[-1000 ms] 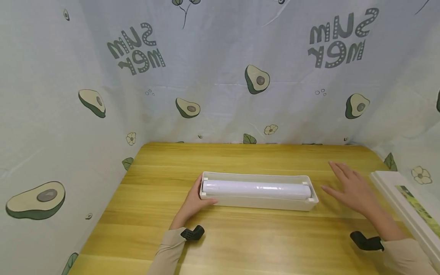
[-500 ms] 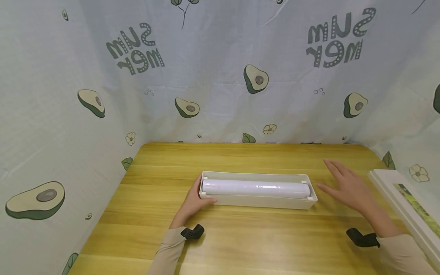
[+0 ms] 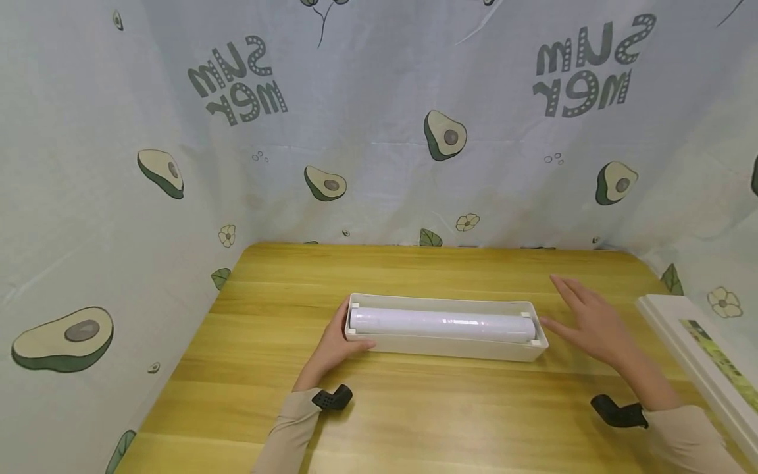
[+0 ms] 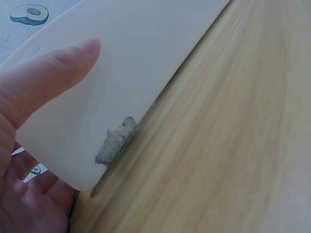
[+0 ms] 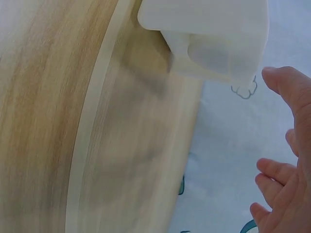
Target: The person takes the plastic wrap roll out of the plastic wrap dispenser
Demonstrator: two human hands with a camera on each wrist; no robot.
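A long white plastic box (image 3: 438, 347), without a cover on top, rests on the wooden table and holds a roll of shiny film (image 3: 438, 324), probably cling film. My left hand (image 3: 329, 343) grips the box's left end, thumb across the front wall and fingers round the end. In the left wrist view, the thumb (image 4: 58, 70) lies on the box wall (image 4: 131, 53), above a grey patch near its lower edge. My right hand (image 3: 592, 326) hovers just beyond the right end with spread fingers. The right wrist view shows its thumb (image 5: 286, 82) apart from the box end (image 5: 209, 19).
A long white piece with a green printed label (image 3: 719, 359) lies along the table's right side. Behind and beside the wooden table (image 3: 450, 408) hangs a pale curtain (image 3: 379, 118) printed with avocados. Each wrist wears a black camera mount (image 3: 333, 398).
My right hand has moved left, closer to the box's right end. The left hand, the box and the roll have kept their places.
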